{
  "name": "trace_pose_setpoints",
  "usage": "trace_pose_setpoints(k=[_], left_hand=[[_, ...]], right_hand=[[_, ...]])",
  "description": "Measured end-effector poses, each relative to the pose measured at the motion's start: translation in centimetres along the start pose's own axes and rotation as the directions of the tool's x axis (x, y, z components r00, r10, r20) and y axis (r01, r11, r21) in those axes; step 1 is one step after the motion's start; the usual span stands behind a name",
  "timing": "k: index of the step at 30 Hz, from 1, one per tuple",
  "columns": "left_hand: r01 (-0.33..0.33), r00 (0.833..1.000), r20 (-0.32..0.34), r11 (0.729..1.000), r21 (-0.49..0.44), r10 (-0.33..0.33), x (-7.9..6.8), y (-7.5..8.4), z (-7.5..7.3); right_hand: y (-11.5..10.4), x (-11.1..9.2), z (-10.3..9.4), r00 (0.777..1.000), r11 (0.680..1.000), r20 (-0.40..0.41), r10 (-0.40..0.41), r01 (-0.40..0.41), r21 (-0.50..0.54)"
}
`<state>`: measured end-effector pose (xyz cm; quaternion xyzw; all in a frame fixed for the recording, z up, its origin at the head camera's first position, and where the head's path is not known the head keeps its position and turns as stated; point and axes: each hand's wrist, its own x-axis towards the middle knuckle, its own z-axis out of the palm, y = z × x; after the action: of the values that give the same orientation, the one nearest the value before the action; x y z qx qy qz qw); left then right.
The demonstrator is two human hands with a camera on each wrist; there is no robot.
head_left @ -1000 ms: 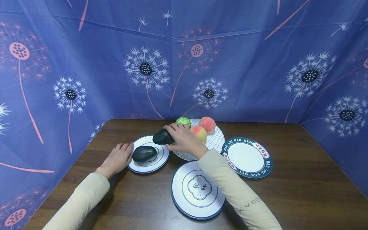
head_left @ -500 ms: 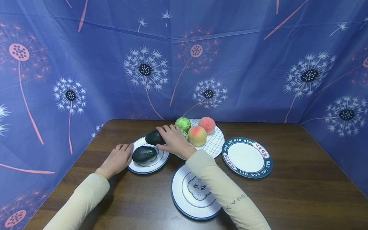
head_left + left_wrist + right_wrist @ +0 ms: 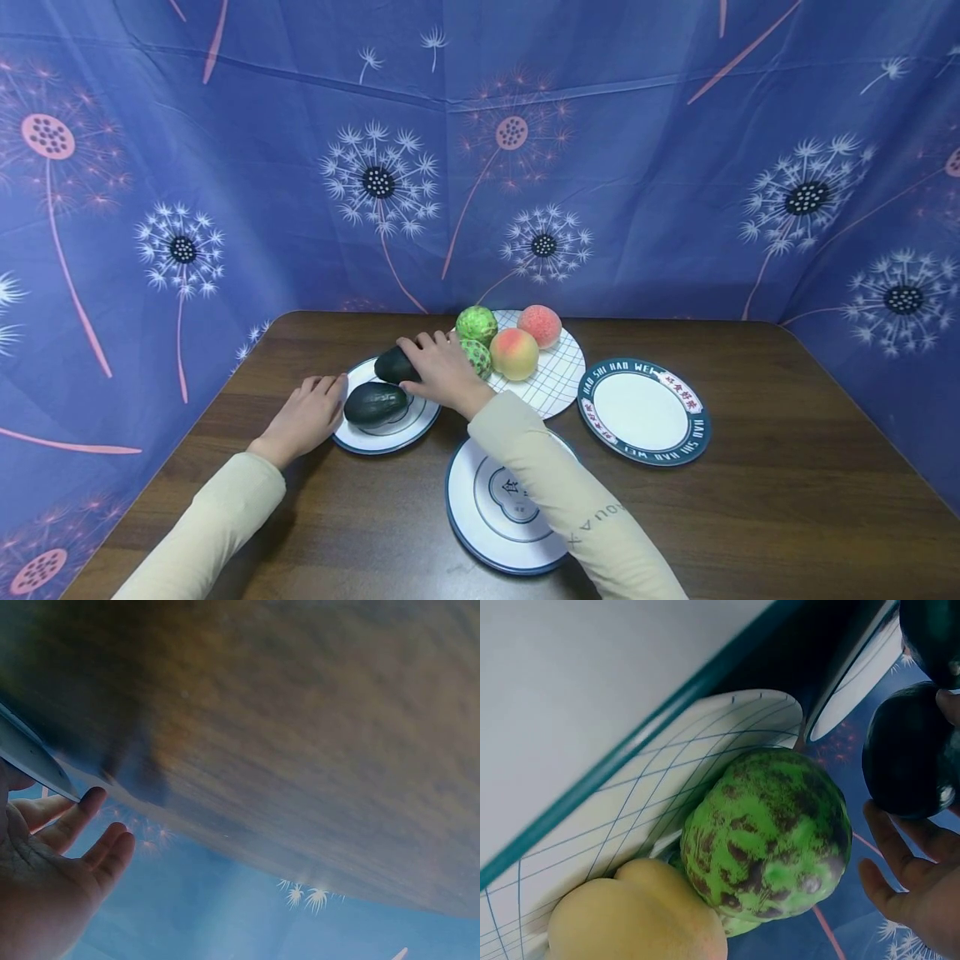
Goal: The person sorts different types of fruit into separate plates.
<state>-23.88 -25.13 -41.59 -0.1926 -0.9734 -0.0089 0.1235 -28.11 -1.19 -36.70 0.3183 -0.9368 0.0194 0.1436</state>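
Observation:
My right hand (image 3: 446,371) grips a dark green avocado (image 3: 393,365) over the back right of a white, blue-rimmed plate (image 3: 416,432) in the head view. A second avocado (image 3: 375,403) lies on that plate, in front of the first. In the right wrist view, the fingers curve round the held avocado (image 3: 904,754); whether it touches the plate is unclear. My left hand (image 3: 303,417) holds the plate's left rim. In the left wrist view, this hand (image 3: 52,877) has its fingers around the plate edge (image 3: 37,765), with the thumb mostly hidden.
A grid-patterned plate (image 3: 558,379) bears two bumpy green custard apples (image 3: 476,325), a peach (image 3: 514,354) and a pinkish-red round fruit (image 3: 540,325). Stacked blue-rimmed plates (image 3: 480,525) stand in front, partly under my right sleeve. A green-rimmed plate (image 3: 645,412) lies to the right.
My right hand has moved left and slightly down with the avocado, away from the fruit plate, uncovering the custard apples and peach. My left hand stays in place at the plate's rim.

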Motion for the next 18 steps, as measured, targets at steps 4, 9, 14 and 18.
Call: trace_pose_setpoints(k=[4,9,14,18], left_hand=[[0.001,1.000,0.004,1.000,-0.007,-0.001,0.0,0.0,0.0],[0.000,1.000,0.010,1.000,-0.015,0.000,0.0,-0.1,0.1],[0.006,1.000,0.019,1.000,-0.019,-0.006,0.1,-0.1,0.1],[0.014,0.999,0.034,1.000,-0.020,-0.013,0.1,0.0,0.0]], right_hand=[[-0.2,0.1,0.3,1.000,1.000,0.020,0.003,-0.002,-0.027],[-0.4,0.2,0.6,0.999,1.000,0.036,0.011,-0.010,-0.021],[-0.6,0.3,0.9,0.999,0.999,0.042,0.019,-0.018,-0.038],[-0.8,0.3,1.1,0.997,0.999,0.067,0.024,-0.021,-0.047]])
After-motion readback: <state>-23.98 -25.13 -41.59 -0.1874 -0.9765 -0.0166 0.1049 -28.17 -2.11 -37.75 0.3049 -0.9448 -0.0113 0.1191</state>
